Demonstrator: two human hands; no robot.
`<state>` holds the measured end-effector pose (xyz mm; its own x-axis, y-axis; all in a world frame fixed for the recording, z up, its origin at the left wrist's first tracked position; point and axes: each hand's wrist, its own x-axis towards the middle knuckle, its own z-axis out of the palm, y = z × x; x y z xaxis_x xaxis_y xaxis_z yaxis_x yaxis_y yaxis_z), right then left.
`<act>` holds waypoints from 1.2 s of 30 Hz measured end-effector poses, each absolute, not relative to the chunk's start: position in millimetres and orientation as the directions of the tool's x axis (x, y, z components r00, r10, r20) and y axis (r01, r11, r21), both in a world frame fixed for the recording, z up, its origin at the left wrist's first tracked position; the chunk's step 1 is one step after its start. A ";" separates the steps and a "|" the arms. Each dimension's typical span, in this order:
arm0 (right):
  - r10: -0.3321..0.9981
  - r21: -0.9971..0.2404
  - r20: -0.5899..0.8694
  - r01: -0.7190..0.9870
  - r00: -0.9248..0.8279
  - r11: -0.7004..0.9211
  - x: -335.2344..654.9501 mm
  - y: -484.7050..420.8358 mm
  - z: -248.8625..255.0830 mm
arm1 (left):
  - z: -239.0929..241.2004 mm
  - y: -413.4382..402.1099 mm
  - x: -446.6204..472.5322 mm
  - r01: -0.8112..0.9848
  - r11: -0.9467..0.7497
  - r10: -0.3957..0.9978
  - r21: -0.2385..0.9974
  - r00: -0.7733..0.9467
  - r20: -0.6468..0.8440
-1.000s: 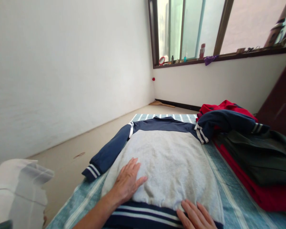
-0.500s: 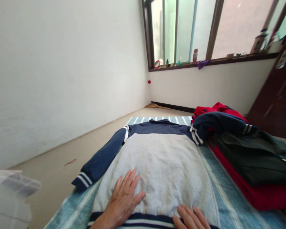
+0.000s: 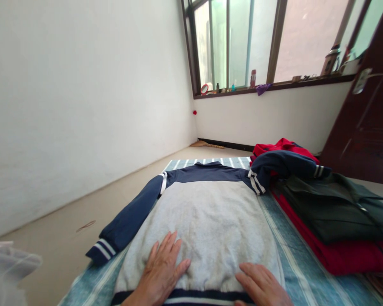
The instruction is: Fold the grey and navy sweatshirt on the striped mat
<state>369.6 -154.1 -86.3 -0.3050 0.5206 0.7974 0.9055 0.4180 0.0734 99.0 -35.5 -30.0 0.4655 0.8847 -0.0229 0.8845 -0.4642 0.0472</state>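
A grey sweatshirt point(image 3: 207, 216) with navy shoulders and white-striped navy sleeves lies spread flat on a blue striped mat point(image 3: 293, 250). My left hand point(image 3: 161, 270) rests palm down, fingers apart, on the grey fabric near the hem. My right hand point(image 3: 261, 284) lies flat on the lower right of the same garment. The left sleeve point(image 3: 127, 221) hangs off the mat onto the floor. The right sleeve point(image 3: 284, 165) drapes over the clothes pile beside it.
Folded dark green point(image 3: 335, 208) and red point(image 3: 341, 255) garments are stacked on the mat at the right. A dark wooden door point(image 3: 367, 123) stands at the far right. A window sill point(image 3: 274, 85) holds small bottles. White cloth point(image 3: 6, 272) lies at the lower left, on the beige floor point(image 3: 83, 212).
The view has swung left and tilted up, bringing the door into sight. Both hands have stayed flat on the sweatshirt near its hem; the right hand shows more fully.
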 end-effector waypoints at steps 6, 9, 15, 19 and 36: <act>0.686 -0.141 0.718 0.941 -0.118 0.308 375.5 -135.8 -50.6 | -33.0 -57.6 128.0 0.787 -0.611 0.791 0.084 0.612 0.018; 0.810 -0.194 0.585 0.961 -0.048 0.197 371.1 -125.7 -46.6 | -38.4 -69.5 140.0 0.715 -0.696 0.718 0.068 0.693 0.066; 0.961 -0.270 0.271 0.962 0.049 0.027 373.0 -104.3 -43.5 | -63.0 -77.3 143.6 0.684 -0.727 0.683 0.060 0.729 -0.039; 0.985 -0.310 0.125 0.948 0.118 -0.074 380.7 -93.5 -53.3 | -70.4 -76.0 142.8 0.697 -0.711 0.688 0.093 0.717 -0.109; 0.989 -0.373 0.015 0.918 0.148 -0.132 387.8 -93.8 -72.1 | -17.1 -75.4 156.6 0.742 -0.634 0.693 0.218 0.670 -0.267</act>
<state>387.8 -93.8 -72.1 0.1484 0.9888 0.0146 0.9183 -0.1323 -0.3732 156.6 -75.4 -17.1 0.6700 0.6926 -0.2672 0.7421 -0.6340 0.2175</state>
